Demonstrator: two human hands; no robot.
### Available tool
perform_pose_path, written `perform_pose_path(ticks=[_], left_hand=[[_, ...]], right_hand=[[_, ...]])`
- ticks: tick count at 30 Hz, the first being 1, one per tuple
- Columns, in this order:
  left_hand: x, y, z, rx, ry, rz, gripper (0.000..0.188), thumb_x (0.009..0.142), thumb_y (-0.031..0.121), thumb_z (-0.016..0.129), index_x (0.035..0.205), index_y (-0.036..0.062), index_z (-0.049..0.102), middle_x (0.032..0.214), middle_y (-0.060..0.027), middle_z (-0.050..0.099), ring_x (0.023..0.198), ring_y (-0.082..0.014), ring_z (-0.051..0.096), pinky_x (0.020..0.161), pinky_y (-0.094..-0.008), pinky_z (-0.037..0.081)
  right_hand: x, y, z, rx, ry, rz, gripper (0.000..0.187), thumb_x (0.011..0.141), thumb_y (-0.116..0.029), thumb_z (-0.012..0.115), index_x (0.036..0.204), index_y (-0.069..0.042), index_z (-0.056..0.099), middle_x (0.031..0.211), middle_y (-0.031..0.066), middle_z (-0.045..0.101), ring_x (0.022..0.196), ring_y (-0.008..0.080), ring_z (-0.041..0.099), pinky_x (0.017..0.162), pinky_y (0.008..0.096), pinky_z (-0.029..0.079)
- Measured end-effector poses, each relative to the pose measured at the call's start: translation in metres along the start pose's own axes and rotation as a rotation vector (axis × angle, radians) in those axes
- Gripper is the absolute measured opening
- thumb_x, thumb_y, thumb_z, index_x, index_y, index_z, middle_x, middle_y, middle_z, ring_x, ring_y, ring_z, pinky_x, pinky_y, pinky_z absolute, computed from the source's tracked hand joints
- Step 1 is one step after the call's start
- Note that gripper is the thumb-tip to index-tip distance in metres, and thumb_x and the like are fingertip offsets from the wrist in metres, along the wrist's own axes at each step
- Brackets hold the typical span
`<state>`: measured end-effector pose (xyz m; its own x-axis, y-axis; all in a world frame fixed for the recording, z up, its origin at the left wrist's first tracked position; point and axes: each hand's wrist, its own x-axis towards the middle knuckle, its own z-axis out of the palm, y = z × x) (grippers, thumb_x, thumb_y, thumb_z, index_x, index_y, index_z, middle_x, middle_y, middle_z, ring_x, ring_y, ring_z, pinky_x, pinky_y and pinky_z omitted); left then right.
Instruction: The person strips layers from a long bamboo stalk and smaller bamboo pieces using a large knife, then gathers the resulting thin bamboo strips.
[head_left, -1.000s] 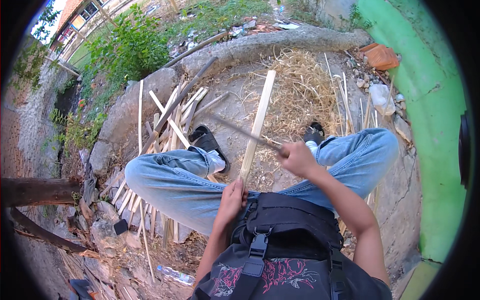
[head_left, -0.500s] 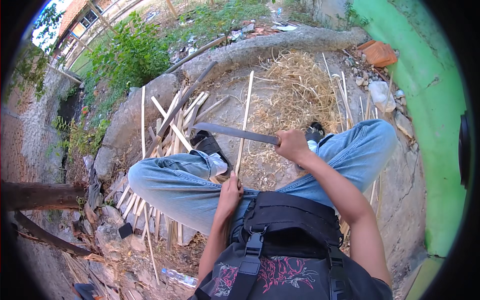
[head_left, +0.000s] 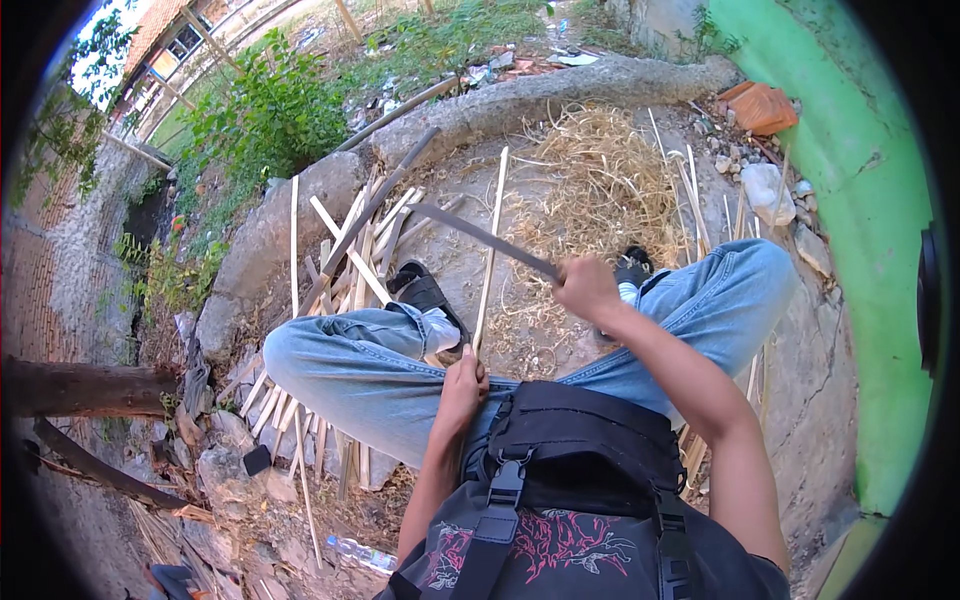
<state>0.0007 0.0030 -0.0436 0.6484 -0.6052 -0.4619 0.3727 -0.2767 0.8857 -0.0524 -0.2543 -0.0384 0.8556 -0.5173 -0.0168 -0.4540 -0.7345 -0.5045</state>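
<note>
My left hand [head_left: 464,384] is closed round the near end of a long pale wooden strip [head_left: 492,240], which points away from me between my sandalled feet. In my right hand [head_left: 588,288] is the handle end of a long dark machete [head_left: 482,238]; my fingers wrap round it and hide the grip. The blade slants up to the left, crossing over or just above the strip; whether they touch I cannot tell. Beyond my right foot lies a heap of curled pale shavings [head_left: 605,185].
Several wooden strips [head_left: 372,240] are piled by my left foot, with a dark pole [head_left: 385,190] across them. More strips [head_left: 690,195] lie on the right. A low stone kerb [head_left: 540,92] curves ahead, and a green wall [head_left: 850,190] stands right. A plastic bottle [head_left: 360,553] lies behind left.
The machete's tip has swung away from me and slightly right, so the blade slants more steeply. My left hand keeps its hold on the wooden strip.
</note>
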Motion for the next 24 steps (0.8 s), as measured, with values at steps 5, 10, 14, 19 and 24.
perform_pose_path(ticks=[5, 10, 14, 19, 24], left_hand=[[-0.002, 0.003, 0.0, -0.052, -0.017, -0.102, 0.047, 0.102, 0.041, 0.027, 0.064, 0.0139, 0.031, 0.053, 0.0035, 0.031, 0.044, -0.0082, 0.029, 0.042, -0.0252, 0.023], [-0.001, 0.003, -0.004, -0.045, -0.045, -0.092, 0.047, 0.102, 0.041, 0.027, 0.065, 0.0137, 0.031, 0.053, 0.0037, 0.031, 0.044, -0.0081, 0.028, 0.042, -0.0253, 0.022], [-0.006, 0.005, -0.001, -0.066, -0.024, -0.143, 0.046, 0.102, 0.041, 0.027, 0.065, 0.0134, 0.032, 0.053, 0.0037, 0.031, 0.045, -0.0078, 0.028, 0.042, -0.0252, 0.022], [-0.006, 0.003, -0.001, -0.009, -0.028, -0.101, 0.047, 0.102, 0.041, 0.027, 0.064, 0.0133, 0.033, 0.053, 0.0035, 0.032, 0.045, -0.0082, 0.03, 0.042, -0.0258, 0.023], [-0.002, -0.011, 0.001, 0.021, 0.006, -0.05, 0.045, 0.101, 0.042, 0.03, 0.066, 0.0144, 0.031, 0.054, 0.0048, 0.03, 0.044, -0.0065, 0.024, 0.04, -0.0239, 0.018]], right_hand=[[-0.025, -0.003, 0.001, -0.129, -0.068, -0.264, 0.017, 0.072, -0.022, 0.064, 0.074, -0.006, 0.068, 0.066, 0.0171, 0.065, 0.065, 0.0331, 0.066, 0.063, 0.0451, 0.054], [0.01, 0.004, -0.002, -0.043, 0.063, -0.032, 0.017, 0.073, -0.021, 0.063, 0.074, -0.005, 0.068, 0.066, 0.0179, 0.065, 0.065, 0.0342, 0.066, 0.066, 0.0445, 0.054], [0.011, 0.014, -0.005, -0.085, 0.011, -0.149, 0.019, 0.075, -0.022, 0.062, 0.075, -0.004, 0.068, 0.069, 0.0196, 0.065, 0.069, 0.0339, 0.067, 0.068, 0.0433, 0.054], [0.035, 0.014, -0.027, -0.124, 0.097, 0.074, 0.021, 0.076, -0.023, 0.06, 0.078, -0.005, 0.07, 0.073, 0.0209, 0.065, 0.072, 0.0355, 0.066, 0.069, 0.0445, 0.054], [0.061, 0.061, -0.014, -0.106, 0.151, 0.172, 0.024, 0.074, -0.024, 0.062, 0.082, -0.003, 0.07, 0.081, 0.0232, 0.067, 0.08, 0.0375, 0.066, 0.074, 0.0457, 0.053]])
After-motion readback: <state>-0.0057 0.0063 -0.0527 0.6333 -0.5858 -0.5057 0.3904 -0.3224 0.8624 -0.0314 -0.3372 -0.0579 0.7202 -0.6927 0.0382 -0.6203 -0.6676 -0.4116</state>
